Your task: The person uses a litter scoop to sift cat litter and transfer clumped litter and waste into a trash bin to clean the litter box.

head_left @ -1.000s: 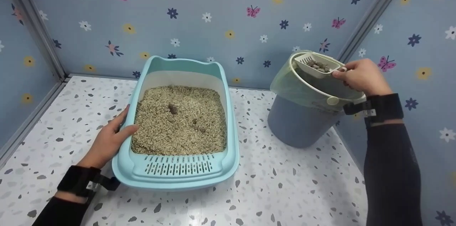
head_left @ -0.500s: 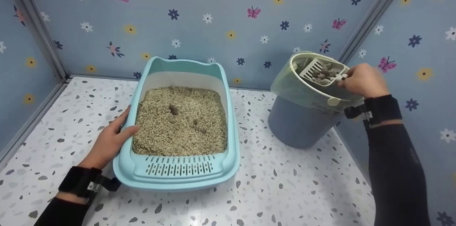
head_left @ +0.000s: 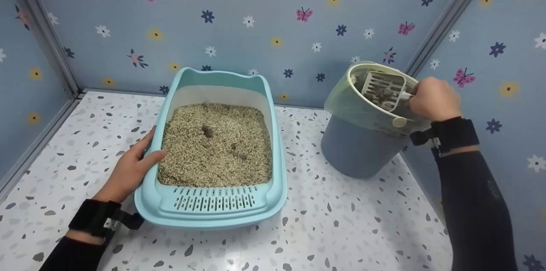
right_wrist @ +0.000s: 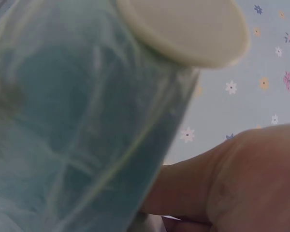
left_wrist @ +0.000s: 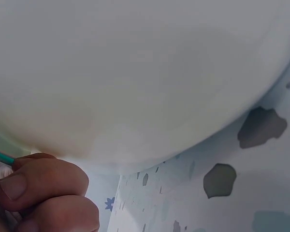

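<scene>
My left hand (head_left: 130, 166) grips the left rim of a light blue litter box (head_left: 279, 155), thumb over the edge. In the left wrist view its curled fingers (left_wrist: 53, 181) sit under the rim beside the pale outer wall. Tan litter (head_left: 217, 164) fills the box, with a few dark clumps (head_left: 207, 130) on top. At the right, my right hand (head_left: 437, 98) holds the handle of a white slotted litter scoop (head_left: 403, 96), tilted inside the mouth of a blue bin (head_left: 358, 147). Grey-brown clumps show at the scoop's slots; whether they lie in it or beneath it I cannot tell.
A translucent greenish bag (head_left: 341, 100) lines the bin and folds over its rim, with a round cream knob (head_left: 399, 122) at the front. Flowered blue panels (head_left: 239, 32) enclose the back and sides. The floor (head_left: 324, 220) is white with grey specks.
My right hand has turned the scoop from nearly level over the bin's rim to a steep tilt, lower in the opening. The left hand and litter box have stayed put.
</scene>
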`<state>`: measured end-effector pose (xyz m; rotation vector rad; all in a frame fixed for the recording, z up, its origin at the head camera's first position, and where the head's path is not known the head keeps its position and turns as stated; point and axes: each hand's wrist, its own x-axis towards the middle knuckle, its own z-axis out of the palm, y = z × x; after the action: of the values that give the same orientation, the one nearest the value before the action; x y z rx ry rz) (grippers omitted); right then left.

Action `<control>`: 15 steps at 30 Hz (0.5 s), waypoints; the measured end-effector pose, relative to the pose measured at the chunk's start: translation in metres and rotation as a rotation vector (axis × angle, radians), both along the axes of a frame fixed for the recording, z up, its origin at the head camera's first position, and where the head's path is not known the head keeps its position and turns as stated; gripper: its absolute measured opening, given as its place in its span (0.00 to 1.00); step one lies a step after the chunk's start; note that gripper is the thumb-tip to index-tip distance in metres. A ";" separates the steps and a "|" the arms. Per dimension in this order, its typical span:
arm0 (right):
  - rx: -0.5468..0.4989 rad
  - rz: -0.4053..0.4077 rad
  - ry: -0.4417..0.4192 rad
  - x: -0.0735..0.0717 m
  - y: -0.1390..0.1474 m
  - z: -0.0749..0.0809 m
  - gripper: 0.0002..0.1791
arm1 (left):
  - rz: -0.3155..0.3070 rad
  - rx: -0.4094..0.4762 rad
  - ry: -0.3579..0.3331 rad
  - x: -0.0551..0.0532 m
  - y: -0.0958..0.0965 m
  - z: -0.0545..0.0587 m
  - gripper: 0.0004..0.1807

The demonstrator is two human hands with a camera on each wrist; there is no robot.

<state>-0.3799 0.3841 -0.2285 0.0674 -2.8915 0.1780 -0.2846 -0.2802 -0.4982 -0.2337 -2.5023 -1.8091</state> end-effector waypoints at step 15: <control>0.144 -0.030 0.129 0.010 -0.023 0.000 0.13 | 0.000 0.018 -0.001 0.001 0.000 -0.001 0.43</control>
<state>-0.3696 0.3615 -0.2284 0.0581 -2.7709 -0.0397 -0.2834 -0.2797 -0.4994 -0.2329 -2.4858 -1.8307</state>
